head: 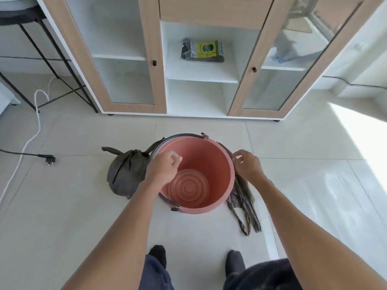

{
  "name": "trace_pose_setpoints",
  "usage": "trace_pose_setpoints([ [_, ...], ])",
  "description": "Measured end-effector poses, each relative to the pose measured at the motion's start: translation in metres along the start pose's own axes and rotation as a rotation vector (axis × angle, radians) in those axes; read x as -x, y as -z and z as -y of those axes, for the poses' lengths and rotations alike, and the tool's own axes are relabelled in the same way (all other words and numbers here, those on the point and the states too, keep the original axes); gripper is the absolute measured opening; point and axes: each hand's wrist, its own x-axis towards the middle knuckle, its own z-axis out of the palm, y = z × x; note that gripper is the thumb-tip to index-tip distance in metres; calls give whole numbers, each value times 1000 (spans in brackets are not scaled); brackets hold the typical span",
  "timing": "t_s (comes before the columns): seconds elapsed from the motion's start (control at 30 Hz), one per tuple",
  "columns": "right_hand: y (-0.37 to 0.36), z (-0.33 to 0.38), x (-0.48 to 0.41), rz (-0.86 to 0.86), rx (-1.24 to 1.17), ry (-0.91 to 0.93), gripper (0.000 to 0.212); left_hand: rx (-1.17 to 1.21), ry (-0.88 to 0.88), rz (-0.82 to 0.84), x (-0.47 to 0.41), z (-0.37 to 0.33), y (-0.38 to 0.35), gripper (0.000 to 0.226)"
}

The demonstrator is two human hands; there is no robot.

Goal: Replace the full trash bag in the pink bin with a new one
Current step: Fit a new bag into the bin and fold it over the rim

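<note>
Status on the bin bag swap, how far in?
Done: tied full bag sits on the floor left of the pink bin, which is bare inside. In hand: right hand has a grip on the new bag, which hangs bunched outside the rim; left hand is over the opening. Left: open the bag and line the bin.

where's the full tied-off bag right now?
In the head view, the full bag sits knotted on the floor tiles, against the left side of the pink bin, just beyond the left hand.
</note>
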Motion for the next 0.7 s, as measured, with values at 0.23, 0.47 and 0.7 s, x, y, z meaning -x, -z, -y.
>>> trace_pose_setpoints([
  [0.23,26,-151,8,54,69,-239,21,117,-148,170,-12,-78,-87,18],
  [0.47,19,-231,-1,111,-8,-399,20,99,-238,437,-11,-142,-188,17],
  [0.7,-43,-267,-21,323,-2,-425,21,-298,28,636,8,-90,-310,29],
])
